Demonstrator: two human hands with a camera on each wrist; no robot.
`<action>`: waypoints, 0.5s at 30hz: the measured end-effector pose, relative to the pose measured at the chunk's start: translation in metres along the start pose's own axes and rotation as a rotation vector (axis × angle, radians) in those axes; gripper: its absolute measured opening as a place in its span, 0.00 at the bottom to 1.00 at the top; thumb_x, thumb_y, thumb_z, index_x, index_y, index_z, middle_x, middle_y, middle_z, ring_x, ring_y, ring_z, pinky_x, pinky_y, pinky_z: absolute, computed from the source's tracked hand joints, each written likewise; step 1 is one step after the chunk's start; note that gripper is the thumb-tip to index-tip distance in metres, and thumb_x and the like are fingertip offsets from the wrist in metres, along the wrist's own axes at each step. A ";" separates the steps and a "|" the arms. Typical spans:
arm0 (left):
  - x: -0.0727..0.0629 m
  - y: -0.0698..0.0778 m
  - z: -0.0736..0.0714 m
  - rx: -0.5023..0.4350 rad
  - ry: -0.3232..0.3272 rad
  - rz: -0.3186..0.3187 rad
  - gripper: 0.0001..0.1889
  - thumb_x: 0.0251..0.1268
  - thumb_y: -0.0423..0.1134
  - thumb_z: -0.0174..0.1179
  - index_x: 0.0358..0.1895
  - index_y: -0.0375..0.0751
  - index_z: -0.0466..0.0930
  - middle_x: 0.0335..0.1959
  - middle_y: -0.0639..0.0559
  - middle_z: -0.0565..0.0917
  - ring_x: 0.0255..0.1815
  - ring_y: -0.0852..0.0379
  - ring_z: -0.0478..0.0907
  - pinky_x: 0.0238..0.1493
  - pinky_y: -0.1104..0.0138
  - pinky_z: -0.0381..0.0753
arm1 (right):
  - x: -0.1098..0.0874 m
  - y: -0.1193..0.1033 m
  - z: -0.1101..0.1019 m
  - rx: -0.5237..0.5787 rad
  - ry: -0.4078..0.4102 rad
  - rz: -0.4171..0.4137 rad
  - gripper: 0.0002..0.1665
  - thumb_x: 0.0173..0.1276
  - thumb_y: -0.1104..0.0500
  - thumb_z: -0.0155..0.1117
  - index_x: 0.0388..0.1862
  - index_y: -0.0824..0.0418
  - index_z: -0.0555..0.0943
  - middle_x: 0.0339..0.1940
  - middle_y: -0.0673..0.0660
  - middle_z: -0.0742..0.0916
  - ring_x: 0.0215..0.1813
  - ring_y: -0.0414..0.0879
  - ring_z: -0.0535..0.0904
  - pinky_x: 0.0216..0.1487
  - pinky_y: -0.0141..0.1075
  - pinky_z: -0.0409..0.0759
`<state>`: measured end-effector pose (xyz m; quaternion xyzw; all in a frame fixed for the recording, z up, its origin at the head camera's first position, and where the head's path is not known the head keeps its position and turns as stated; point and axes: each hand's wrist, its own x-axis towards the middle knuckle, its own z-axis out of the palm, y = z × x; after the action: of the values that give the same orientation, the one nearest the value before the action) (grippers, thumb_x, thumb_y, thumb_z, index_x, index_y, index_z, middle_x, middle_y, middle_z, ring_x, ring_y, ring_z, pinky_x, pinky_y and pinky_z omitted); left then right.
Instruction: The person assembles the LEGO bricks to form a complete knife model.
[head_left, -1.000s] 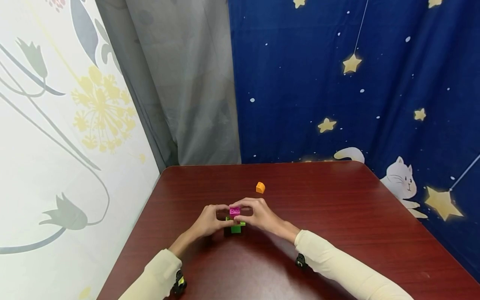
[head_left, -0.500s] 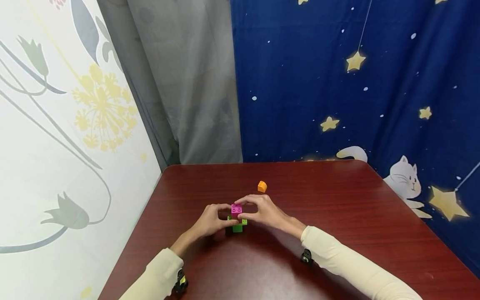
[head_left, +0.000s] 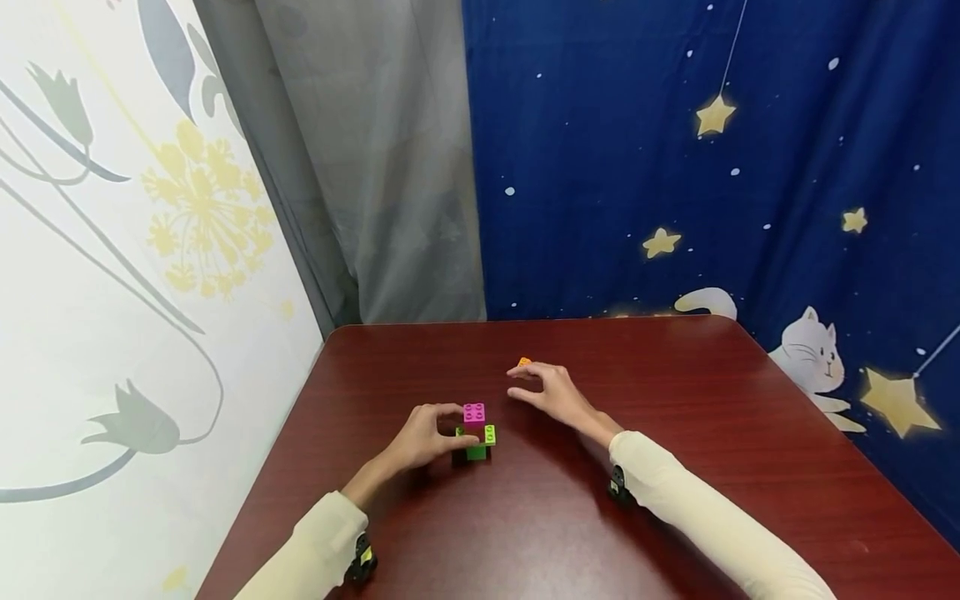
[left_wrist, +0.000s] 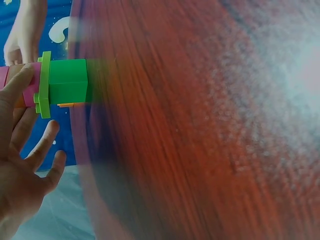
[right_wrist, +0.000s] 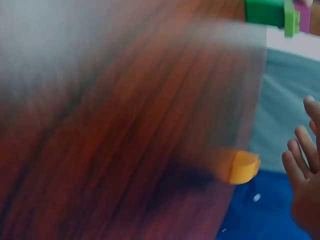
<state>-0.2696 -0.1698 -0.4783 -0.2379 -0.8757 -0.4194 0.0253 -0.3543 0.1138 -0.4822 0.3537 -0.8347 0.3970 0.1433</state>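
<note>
A small stack of toy building bricks stands on the table, with a green brick (head_left: 476,453) at the bottom. Over it lies a lime-green plate (head_left: 490,435) that juts out at the sides, and a magenta brick (head_left: 474,412) tops the stack. My left hand (head_left: 418,437) pinches the stack above the lime plate, thumb on the near side, fingers behind. Farther back, my right hand (head_left: 557,395) reaches with its fingers apart and holds nothing. Just beyond its fingertips sits an orange brick with a rounded side (right_wrist: 245,167), partly hidden in the head view.
The dark red wooden table (head_left: 720,467) has its far edge close to a blue star-patterned curtain (head_left: 585,167). A grey curtain (head_left: 405,167) hangs beside it, and a white flowered wall (head_left: 247,400) borders the table's left side.
My right hand has let go of the magenta brick and moved right and away, close to the orange brick. My left hand has stayed at the stack.
</note>
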 end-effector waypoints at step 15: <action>-0.002 0.001 -0.001 -0.040 -0.013 -0.004 0.23 0.58 0.49 0.79 0.53 0.41 0.87 0.46 0.48 0.89 0.46 0.53 0.86 0.51 0.52 0.86 | 0.021 0.044 0.005 -0.068 0.015 0.230 0.23 0.63 0.61 0.80 0.56 0.65 0.86 0.55 0.65 0.86 0.56 0.58 0.85 0.58 0.47 0.83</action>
<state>-0.2674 -0.1706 -0.4780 -0.2394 -0.8678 -0.4353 0.0138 -0.4001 0.1192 -0.4991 0.2474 -0.8817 0.3849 0.1148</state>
